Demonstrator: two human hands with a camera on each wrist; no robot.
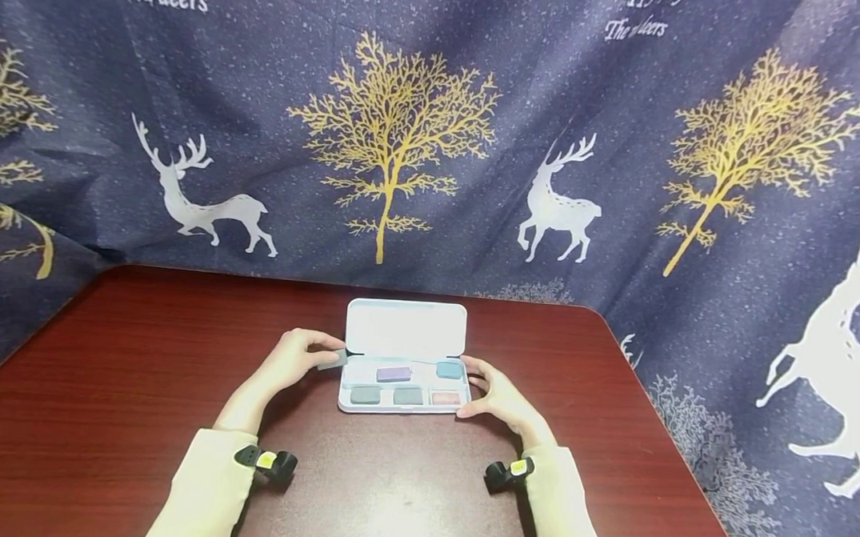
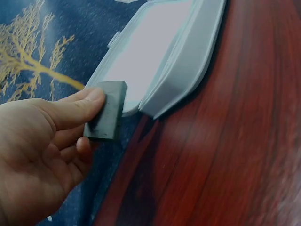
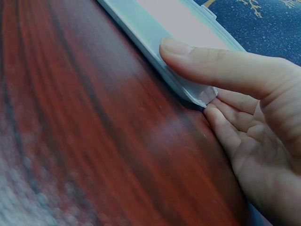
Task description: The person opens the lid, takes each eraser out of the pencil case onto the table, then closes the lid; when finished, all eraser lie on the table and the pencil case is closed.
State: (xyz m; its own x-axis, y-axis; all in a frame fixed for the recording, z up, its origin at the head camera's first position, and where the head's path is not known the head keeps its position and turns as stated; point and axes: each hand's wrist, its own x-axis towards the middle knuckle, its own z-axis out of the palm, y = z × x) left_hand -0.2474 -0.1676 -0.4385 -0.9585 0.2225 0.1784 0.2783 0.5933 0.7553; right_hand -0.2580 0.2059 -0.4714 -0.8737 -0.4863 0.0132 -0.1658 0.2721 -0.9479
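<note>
A white hinged case lies with its lid raised, near the middle of the table. Just off its left end, my left hand pinches a dark grey-green rectangular block between thumb and fingers. My right hand holds the case's right end, its thumb along the front and the other fingers round the end. Inside the case are a purple block, a teal block, a pinkish block and two grey-green ones, the left and the middle.
The reddish-brown wooden table extends on all sides of the case. Behind it hangs a dark blue cloth printed with deer and golden trees. Both wrists wear black straps with small cameras.
</note>
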